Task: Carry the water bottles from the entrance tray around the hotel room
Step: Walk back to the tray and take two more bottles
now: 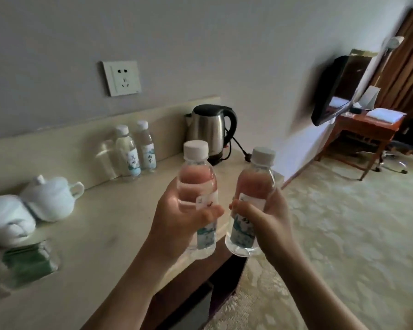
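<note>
My left hand (177,210) grips a clear water bottle (197,177) with a white cap, held upright above the counter's right end. Close beside it, my right hand (270,217) grips a second water bottle (255,182) of the same kind, tilted slightly right. The two held bottles are a small gap apart. Two more bottles (126,153) (147,146) stand side by side at the back of the beige counter (100,229), against its raised back edge. No tray shows.
A steel electric kettle (210,129) with a black cord stands at the counter's far right. Two white lidded cups (50,196) (5,220) and a green packet holder (29,263) sit on the left. Patterned carpet (343,234), a wall television (329,91) and a wooden desk (365,129) lie to the right.
</note>
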Motion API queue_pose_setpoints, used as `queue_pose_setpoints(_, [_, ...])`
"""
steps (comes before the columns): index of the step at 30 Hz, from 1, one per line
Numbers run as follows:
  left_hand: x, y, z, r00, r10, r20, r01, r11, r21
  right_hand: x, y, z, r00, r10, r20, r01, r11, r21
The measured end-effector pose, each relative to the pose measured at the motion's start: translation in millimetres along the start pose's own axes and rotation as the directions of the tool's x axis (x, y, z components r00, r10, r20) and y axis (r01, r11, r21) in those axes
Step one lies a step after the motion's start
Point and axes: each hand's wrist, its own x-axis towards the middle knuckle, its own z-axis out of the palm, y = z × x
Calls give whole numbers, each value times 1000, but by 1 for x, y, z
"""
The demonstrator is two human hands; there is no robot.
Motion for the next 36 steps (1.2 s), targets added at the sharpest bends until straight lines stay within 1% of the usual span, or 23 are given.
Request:
queue_pose_setpoints(3, [19, -17, -18, 987, -12, -159, 19, 999, 45, 39, 31, 19, 989, 7, 151, -9, 1000, 12])
queue_pose_setpoints(7, [30, -45, -35, 936, 15, -352, 22, 995, 102, 77, 70, 43, 938, -8, 345, -12, 998, 56])
queue_pose_setpoints(10, [36, -62, -45, 863, 36, -503, 54, 985, 164, 101, 95, 60, 878, -24, 479, 0, 999, 51])
queue_pose_setpoints(13, [42, -80, -51, 785, 65, -616, 70, 979, 192, 117, 118, 73, 835, -29, 549, 12, 999, 34])
queue_pose_setpoints(15, [47, -91, -52, 736, 60, -674, 90, 979, 185, 125, 130, 77, 814, -23, 580, 7, 1000, 30])
queue_pose_setpoints(20, [54, -113, -58, 666, 58, -744, 110, 978, 175, 140, 146, 87, 768, -59, 637, -1, 996, 93])
queue_pose_setpoints(22, [55, -118, -60, 659, 64, -750, 101, 980, 173, 142, 151, 89, 750, -55, 659, -15, 995, 100])
queue_pose_setpoints(25, [51, -130, -58, 672, 58, -739, 101, 980, 169, 141, 166, 85, 706, -21, 708, -33, 997, 63])
queue_pose_setpoints(28, [42, -140, -60, 660, 49, -750, 195, 953, 233, 147, 183, 80, 633, 33, 773, -10, 999, -35])
queue_pose_setpoints(30, [38, -143, -71, 631, 91, -771, 306, 883, 355, 156, 194, 79, 608, 58, 792, 46, 993, -108])
queue_pose_setpoints(32, [39, -145, -84, 614, 111, -782, 378, 828, 414, 167, 201, 80, 626, 61, 777, 96, 983, -154])
queue_pose_setpoints(34, [47, -145, -99, 580, 95, -809, 400, 832, 385, 179, 203, 85, 679, 67, 731, 108, 976, -190])
queue_pose_setpoints(36, [58, -144, -120, 526, 120, -842, 411, 831, 375, 191, 201, 95, 741, 85, 666, 66, 978, -198])
